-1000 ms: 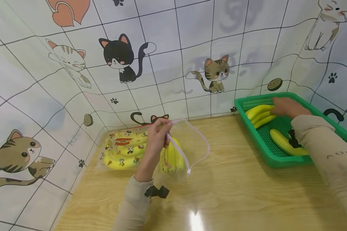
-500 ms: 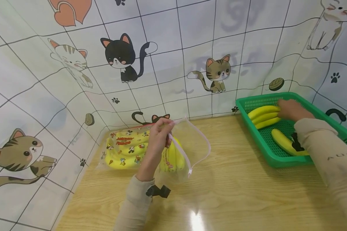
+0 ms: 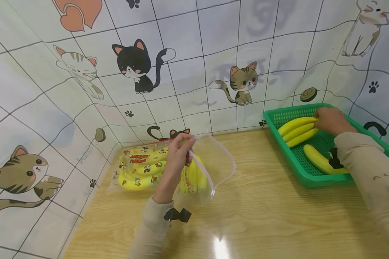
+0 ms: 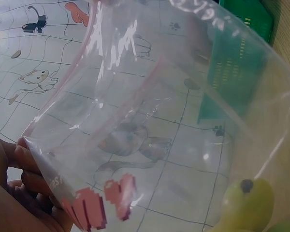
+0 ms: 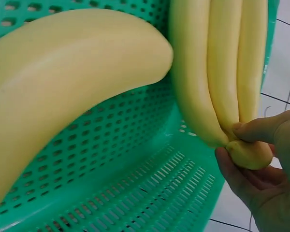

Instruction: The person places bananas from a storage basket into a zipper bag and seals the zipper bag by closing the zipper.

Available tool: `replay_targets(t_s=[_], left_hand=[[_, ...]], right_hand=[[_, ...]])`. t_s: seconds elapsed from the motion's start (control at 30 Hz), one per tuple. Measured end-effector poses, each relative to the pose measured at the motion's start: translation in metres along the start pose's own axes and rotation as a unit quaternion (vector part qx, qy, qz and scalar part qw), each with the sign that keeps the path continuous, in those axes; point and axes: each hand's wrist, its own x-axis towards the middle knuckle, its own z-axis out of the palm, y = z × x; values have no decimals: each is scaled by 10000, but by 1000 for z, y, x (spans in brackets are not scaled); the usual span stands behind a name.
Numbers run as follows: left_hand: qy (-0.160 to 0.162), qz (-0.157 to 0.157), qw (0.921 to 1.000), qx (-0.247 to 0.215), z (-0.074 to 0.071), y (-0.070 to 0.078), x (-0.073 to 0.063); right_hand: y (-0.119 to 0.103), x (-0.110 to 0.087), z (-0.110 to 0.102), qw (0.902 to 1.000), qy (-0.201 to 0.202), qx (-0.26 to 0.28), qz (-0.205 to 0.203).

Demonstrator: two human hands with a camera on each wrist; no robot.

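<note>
My left hand [image 3: 179, 151] pinches the rim of a clear zip bag [image 3: 225, 154] with a pale pink closure, its mouth spread toward the right. Inside that bag lies a bunch of yellow bananas [image 3: 194, 176]; in the left wrist view the clear film [image 4: 135, 96] fills most of the frame. Over at the green basket [image 3: 306, 181], my right hand [image 3: 334, 120] grips a second bunch of bananas [image 3: 298, 131] by its stem end. Thumb and fingers close round that stem in the right wrist view, the bunch [image 5: 222, 63] hanging together. A single banana [image 3: 321, 160] lies in the basket beside it.
A printed zip bag [image 3: 139, 167] holding yellow bananas lies left of my left hand, against the wall. The wood table [image 3: 253, 216] runs across the front. A cat-patterned wall covering [image 3: 194, 72] stands close behind the bags and basket.
My right hand has moved slightly right and toward me at the stem, and the gripped bunch has shifted a little right with it. The left hand keeps its pinch on the bag.
</note>
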Motion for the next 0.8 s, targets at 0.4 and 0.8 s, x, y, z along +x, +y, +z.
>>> replay_targets(t_s=[0.4, 0.8], left_hand=[[7, 2, 10000, 29, -1, 1, -1], [47, 10, 10000, 6, 0, 1, -2]], right_hand=[[-28, 2, -28, 9867, 1612, -29, -216], [-63, -3, -65, 9798, 1952, -94, -430]])
